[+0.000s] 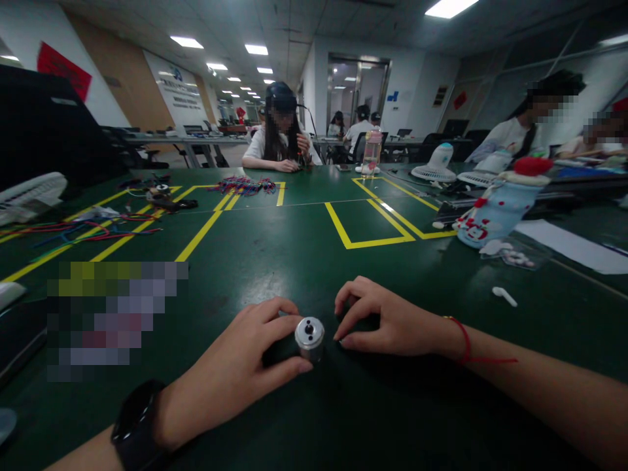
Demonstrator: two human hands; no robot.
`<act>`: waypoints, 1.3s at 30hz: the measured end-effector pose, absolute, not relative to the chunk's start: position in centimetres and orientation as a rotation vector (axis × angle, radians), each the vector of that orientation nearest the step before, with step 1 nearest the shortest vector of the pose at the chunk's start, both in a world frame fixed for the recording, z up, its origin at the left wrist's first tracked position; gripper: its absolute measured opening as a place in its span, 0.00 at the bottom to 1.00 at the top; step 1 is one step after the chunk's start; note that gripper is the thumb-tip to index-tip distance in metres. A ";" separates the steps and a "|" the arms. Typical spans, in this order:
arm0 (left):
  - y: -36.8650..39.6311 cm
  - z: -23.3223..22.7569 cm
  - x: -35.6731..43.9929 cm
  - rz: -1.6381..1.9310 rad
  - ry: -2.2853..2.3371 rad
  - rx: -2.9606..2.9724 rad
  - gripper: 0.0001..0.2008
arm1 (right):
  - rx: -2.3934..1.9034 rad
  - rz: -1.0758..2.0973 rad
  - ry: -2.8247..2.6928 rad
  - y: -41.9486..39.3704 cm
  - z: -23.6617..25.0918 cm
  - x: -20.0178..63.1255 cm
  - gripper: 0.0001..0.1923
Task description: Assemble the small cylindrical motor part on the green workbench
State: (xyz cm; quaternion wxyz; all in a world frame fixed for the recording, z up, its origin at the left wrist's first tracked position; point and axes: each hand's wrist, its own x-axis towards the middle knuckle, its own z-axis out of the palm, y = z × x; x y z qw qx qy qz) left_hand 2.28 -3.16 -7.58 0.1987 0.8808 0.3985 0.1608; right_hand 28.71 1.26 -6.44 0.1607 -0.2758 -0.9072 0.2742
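Note:
A small silver cylindrical motor [310, 340] stands upright on the green table, its round end face with dark holes turned up. The fingers and thumb of my left hand [245, 353] hold it from the left side. Just right of the motor, apart from it, is my right hand [387, 320]. Its thumb and index finger are pinched together, and a tiny pale speck shows at their tips, too small to name. A black watch [140, 418] is on my left wrist, and a red string bracelet [464, 343] circles my right one.
Loose coloured wires [98, 229] lie at the left, with a wire bundle [248, 186] farther back. A blue bottle [500, 206] and a white earbud [504, 296] are at the right. Yellow tape [380, 243] marks the table [275, 245]. Across it sits a person [279, 140].

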 end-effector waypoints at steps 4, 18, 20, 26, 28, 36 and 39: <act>-3.3 -7.5 2.6 0.444 1.125 2.463 0.10 | -0.768 0.725 -2.638 1.0 -6.6 28.9 0.06; -3.7 -7.4 2.8 0.473 1.124 2.456 0.10 | -1.279 0.804 -1.645 8.0 -7.7 34.7 0.15; -3.7 -7.4 3.0 0.474 1.123 2.458 0.10 | -1.315 0.768 -1.583 9.1 -8.5 35.6 0.16; -3.8 -7.3 3.5 0.450 1.114 2.450 0.09 | -1.325 0.768 -1.640 9.2 -9.1 36.0 0.16; -3.8 -7.2 3.5 0.449 1.118 2.453 0.09 | -1.326 0.761 -1.677 8.9 -8.7 36.0 0.16; -3.6 -7.6 3.2 0.443 1.120 2.455 0.09 | -0.968 0.970 -2.405 4.1 -5.8 32.4 0.13; -3.5 -7.6 3.3 0.451 1.120 2.464 0.09 | -0.745 0.827 -2.695 2.2 -5.3 30.9 0.15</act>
